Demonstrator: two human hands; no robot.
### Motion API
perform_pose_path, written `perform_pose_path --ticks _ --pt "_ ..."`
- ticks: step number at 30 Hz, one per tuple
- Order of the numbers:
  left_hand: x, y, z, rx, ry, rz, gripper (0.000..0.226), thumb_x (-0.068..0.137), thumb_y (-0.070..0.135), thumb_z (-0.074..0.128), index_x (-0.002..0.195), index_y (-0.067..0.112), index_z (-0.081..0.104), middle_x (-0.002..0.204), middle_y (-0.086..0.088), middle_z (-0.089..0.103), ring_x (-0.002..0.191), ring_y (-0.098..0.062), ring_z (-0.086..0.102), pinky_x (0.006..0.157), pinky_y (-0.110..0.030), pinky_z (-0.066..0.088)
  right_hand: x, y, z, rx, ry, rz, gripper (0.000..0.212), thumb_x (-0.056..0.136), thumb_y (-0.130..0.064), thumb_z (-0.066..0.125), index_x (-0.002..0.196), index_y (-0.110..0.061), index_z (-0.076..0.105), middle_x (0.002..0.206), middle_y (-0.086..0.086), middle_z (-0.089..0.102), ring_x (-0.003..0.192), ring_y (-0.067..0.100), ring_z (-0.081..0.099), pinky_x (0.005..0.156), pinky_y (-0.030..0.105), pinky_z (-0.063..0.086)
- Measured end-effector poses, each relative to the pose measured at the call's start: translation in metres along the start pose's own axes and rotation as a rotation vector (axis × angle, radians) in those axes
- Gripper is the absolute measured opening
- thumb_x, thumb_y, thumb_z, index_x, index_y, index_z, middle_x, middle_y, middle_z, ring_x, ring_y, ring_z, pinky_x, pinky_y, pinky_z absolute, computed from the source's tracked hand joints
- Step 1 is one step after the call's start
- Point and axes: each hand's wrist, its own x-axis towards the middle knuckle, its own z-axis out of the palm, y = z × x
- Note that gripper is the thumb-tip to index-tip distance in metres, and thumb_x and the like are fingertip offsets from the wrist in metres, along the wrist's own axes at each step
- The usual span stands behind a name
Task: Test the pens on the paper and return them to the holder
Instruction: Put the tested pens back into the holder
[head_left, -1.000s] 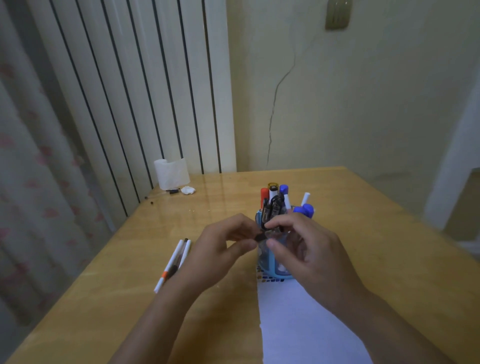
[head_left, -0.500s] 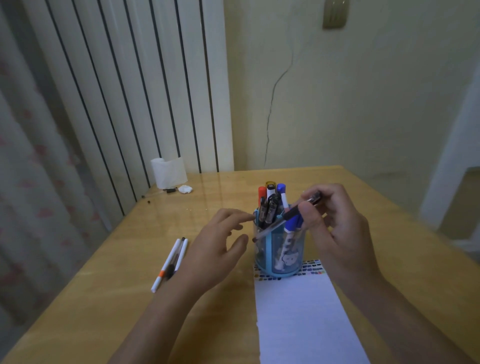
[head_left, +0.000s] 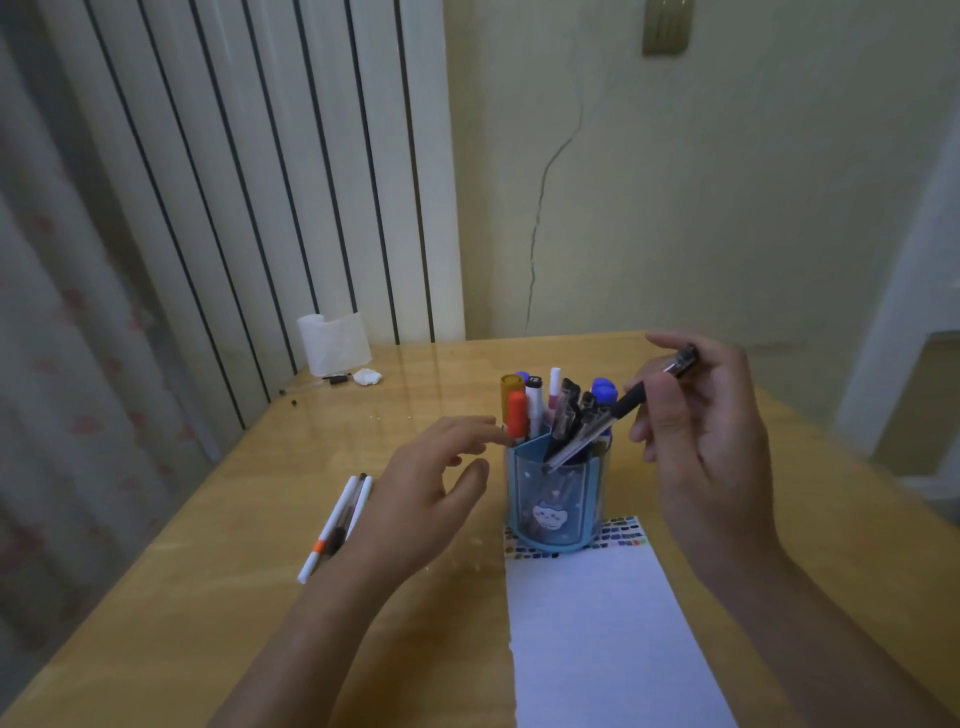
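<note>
Right hand (head_left: 701, 441) grasps a black pen (head_left: 618, 413) in its fingers, tip angled over the holder (head_left: 553, 499). Left hand (head_left: 431, 483) is released beside it. Risk: the tip snags crowded pens, tipping the holder onto the paper (head_left: 597, 639)

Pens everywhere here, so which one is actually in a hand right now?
The black pen, pinched in the right hand, slanting above the blue holder. The others stand in the holder or lie on the table beside the left hand.
</note>
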Motion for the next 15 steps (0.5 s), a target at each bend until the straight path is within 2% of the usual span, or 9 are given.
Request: perform_pose_path --ticks 3,8,12,15 --pt "0.0001 -0.0011 0.0011 0.023 -0.023 0.028 0.038 0.094 0.006 0.056 0.116 0.035 0.068 0.127 0.022 0.060 0.115 -0.003 0.058 0.090 -0.030 0.052 0.0024 -0.0022 -0.0020 0.006 0.032 -0.012 0.019 0.104 -0.036 0.046 0.122 -0.042 0.051 0.095 0.000 0.061 0.068 0.018 0.058 0.062 0.037 0.047" --pt "0.0013 0.0022 -0.0022 0.007 -0.015 0.063 0.034 0.090 0.014 0.053 0.110 0.032 0.073 0.117 0.020 0.062 0.115 -0.007 0.058 0.088 -0.025 0.049 0.0041 -0.0007 -0.0033 -0.019 0.026 0.021 0.021 0.103 -0.034 0.049 0.124 -0.033 0.054 0.095 -0.004 0.064 0.068 0.018 0.058 0.063 0.038 0.048" --pt "0.0016 0.0007 -0.0027 -0.013 -0.013 0.077 0.035 0.089 0.012 0.052 0.110 0.031 0.073 0.109 0.015 0.063 0.109 -0.014 0.060 0.086 -0.033 0.051 0.0023 -0.0004 -0.0024 -0.052 0.005 0.045 0.025 0.101 -0.036 0.053 0.125 -0.038 0.053 0.096 -0.005 0.067 0.071 0.017 0.061 0.062 0.039 0.049" --pt "0.0006 0.0009 -0.0017 -0.019 -0.041 0.070 0.036 0.089 0.014 0.051 0.111 0.033 0.073 0.111 0.016 0.059 0.114 -0.014 0.057 0.089 -0.033 0.050 0.0015 0.0011 -0.0012 -0.114 -0.011 0.053 0.029 0.098 -0.034 0.060 0.123 -0.044 0.047 0.096 -0.009 0.070 0.075 0.016 0.065 0.065 0.043 0.054"
